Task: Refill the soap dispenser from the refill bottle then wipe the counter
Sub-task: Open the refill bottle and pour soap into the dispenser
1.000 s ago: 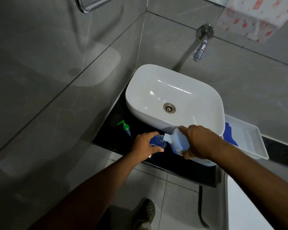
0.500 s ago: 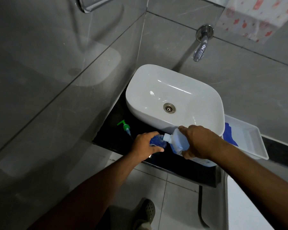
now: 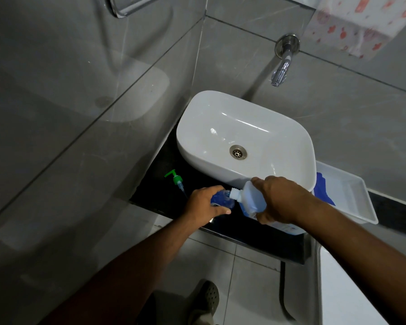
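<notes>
On the black counter point(image 3: 155, 184) in front of the white basin, my left hand point(image 3: 203, 206) grips the small clear soap dispenser point(image 3: 222, 199), which holds blue liquid and has no pump on it. My right hand point(image 3: 280, 199) holds the white refill bottle point(image 3: 250, 198) tipped on its side, its open neck at the dispenser's mouth. The green pump head point(image 3: 175, 178) with its tube lies on the counter to the left of my left hand.
A white basin point(image 3: 244, 139) sits on the counter under a wall tap point(image 3: 282, 66). A white plastic tray point(image 3: 352, 198) with a blue cloth point(image 3: 322, 191) stands to the right. Grey tiled walls close in at left and back. Floor tiles and my shoe lie below.
</notes>
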Tool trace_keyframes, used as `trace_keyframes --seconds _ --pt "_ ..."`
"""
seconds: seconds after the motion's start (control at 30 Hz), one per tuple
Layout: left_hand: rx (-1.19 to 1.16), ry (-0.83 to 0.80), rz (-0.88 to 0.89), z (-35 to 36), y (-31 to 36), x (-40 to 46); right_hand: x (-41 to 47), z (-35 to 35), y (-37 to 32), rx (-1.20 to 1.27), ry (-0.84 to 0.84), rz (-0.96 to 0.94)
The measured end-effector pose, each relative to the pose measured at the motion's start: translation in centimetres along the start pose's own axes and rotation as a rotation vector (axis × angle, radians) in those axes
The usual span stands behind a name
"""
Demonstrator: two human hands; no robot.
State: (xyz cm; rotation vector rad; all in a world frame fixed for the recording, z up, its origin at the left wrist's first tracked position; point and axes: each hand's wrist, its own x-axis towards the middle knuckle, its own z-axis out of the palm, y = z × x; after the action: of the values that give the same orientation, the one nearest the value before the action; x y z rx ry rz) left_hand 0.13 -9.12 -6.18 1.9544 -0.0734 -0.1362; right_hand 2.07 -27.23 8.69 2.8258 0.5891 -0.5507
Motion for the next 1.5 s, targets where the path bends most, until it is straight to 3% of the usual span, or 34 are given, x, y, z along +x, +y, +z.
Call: trace_keyframes --seconds 1.5 --pt "0.030 -0.018 -0.001 -0.1 0.2 0.0 -0.1 -1.1 -0.7 -0.037 -0.036 0.015"
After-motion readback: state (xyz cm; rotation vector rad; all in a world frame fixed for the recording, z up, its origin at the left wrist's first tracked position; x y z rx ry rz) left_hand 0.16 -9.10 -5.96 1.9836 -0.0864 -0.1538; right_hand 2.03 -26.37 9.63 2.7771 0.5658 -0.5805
